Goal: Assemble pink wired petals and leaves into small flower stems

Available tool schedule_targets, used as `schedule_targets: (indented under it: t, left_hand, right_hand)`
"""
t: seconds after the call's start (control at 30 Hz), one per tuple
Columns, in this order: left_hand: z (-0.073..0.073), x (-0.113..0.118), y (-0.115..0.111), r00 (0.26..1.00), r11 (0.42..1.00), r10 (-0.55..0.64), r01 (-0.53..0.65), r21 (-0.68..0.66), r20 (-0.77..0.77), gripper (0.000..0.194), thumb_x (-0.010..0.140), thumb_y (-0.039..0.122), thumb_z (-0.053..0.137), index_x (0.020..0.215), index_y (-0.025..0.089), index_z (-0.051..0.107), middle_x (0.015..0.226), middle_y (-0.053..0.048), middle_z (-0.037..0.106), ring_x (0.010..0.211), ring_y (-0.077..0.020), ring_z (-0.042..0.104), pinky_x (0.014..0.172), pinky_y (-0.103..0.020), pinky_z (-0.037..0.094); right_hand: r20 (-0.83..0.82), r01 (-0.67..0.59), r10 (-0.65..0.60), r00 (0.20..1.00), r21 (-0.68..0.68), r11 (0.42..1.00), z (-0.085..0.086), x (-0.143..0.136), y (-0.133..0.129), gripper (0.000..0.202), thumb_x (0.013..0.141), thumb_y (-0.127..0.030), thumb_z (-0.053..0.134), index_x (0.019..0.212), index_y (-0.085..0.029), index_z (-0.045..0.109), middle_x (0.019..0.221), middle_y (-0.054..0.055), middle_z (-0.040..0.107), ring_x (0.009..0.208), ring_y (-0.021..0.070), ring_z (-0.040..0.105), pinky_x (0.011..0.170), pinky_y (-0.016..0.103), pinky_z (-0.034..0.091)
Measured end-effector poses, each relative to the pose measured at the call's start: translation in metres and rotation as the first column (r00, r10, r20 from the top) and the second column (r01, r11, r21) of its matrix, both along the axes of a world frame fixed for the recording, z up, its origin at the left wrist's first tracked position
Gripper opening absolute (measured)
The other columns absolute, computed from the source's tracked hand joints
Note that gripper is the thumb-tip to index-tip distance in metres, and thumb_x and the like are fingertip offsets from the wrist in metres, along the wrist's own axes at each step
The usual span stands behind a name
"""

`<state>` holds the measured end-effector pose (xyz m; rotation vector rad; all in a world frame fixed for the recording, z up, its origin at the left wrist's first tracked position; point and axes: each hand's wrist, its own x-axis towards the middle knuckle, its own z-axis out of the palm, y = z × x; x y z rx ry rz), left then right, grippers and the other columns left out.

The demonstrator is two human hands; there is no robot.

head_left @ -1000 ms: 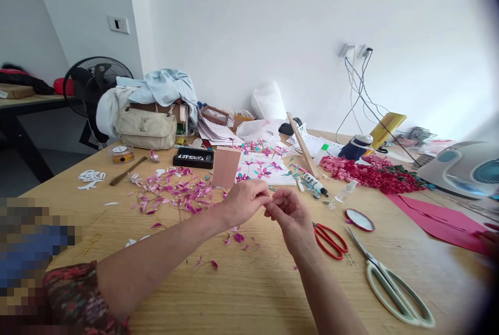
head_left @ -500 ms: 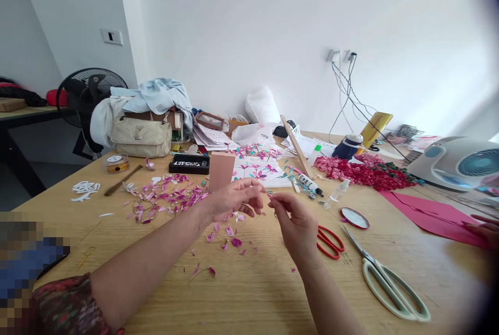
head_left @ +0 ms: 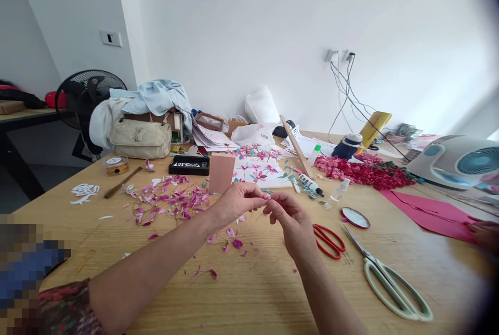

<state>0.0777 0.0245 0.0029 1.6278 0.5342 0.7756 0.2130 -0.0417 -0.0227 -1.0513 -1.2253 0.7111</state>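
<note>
My left hand [head_left: 239, 202] and my right hand [head_left: 290, 216] meet over the middle of the table, fingertips pinched together. Between them shows a small pink petal [head_left: 266, 196], partly covered by the fingers; both hands are closed on it. Loose pink and magenta petals [head_left: 237, 244] lie on the wood below. To the left spreads a larger heap of pink petals on thin wires [head_left: 167, 200]. Red-handled scissors [head_left: 329, 241] rest beside my right wrist, their blades hidden by it. Behind my left hand is a flat pinkish-brown block [head_left: 221, 172].
Large pale-green-handled scissors [head_left: 393, 285] and a small round dish [head_left: 355, 217] are at the right. A black tray [head_left: 189, 165], a glue tube [head_left: 310, 184] and a spray bottle [head_left: 340, 190] stand farther back. Another person's hand [head_left: 483, 231] touches pink paper [head_left: 429, 215].
My left hand has closed from loosely spread fingers to a pinch and moved right to meet my right hand. The other person's hand has shifted slightly on the pink paper.
</note>
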Motion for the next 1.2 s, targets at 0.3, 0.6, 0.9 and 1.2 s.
schedule_targets:
  t: [0.3, 0.6, 0.9, 1.2]
  left_hand:
    - [0.0, -0.002, 0.0, 0.993, 0.982, -0.114, 0.116, 0.15, -0.02, 0.019, 0.07, 0.027, 0.06, 0.059, 0.012, 0.054, 0.057, 0.003, 0.049, 0.056, -0.0072, 0.041, 0.053, -0.02, 0.03]
    - [0.007, -0.008, 0.005, 0.978, 0.972, -0.191, 0.201, 0.121, -0.089, 0.021, 0.08, 0.032, 0.049, 0.073, 0.013, 0.057, 0.066, 0.0, 0.051, 0.064, -0.0089, 0.046, 0.058, -0.021, 0.037]
    - [0.0, -0.002, 0.002, 0.994, 0.981, -0.032, 0.011, 0.192, 0.108, 0.022, 0.079, 0.029, 0.051, 0.064, 0.013, 0.054, 0.059, 0.001, 0.047, 0.058, -0.0082, 0.042, 0.055, -0.021, 0.034]
    - [0.002, -0.003, 0.0, 0.999, 0.968, -0.038, 0.039, 0.248, -0.008, 0.024, 0.079, 0.031, 0.047, 0.064, 0.013, 0.053, 0.058, 0.002, 0.045, 0.057, -0.0083, 0.041, 0.054, -0.02, 0.033]
  right_hand:
    - [-0.175, -0.156, 0.139, 0.975, -0.09, 0.984, 0.005, 0.001, 0.0, 0.022, 0.072, -0.032, 0.065, 0.064, -0.015, 0.055, 0.05, -0.004, 0.044, 0.048, 0.0072, 0.036, 0.046, 0.019, 0.028]
    - [0.183, 0.015, -0.009, 0.983, -0.033, 0.999, 0.003, 0.005, -0.001, 0.02, 0.079, -0.033, 0.057, 0.069, -0.016, 0.054, 0.054, -0.003, 0.045, 0.05, 0.0087, 0.039, 0.047, 0.021, 0.031]
    - [0.126, -0.028, 0.037, 0.991, -0.077, 0.997, 0.007, -0.003, -0.005, 0.023, 0.078, -0.04, 0.055, 0.08, -0.017, 0.057, 0.067, 0.001, 0.056, 0.059, 0.012, 0.048, 0.052, 0.023, 0.039]
    - [0.128, -0.114, 0.132, 0.983, -0.138, 0.984, 0.007, -0.001, -0.005, 0.025, 0.075, -0.038, 0.059, 0.066, -0.016, 0.053, 0.059, -0.001, 0.052, 0.055, 0.0107, 0.045, 0.052, 0.023, 0.035]
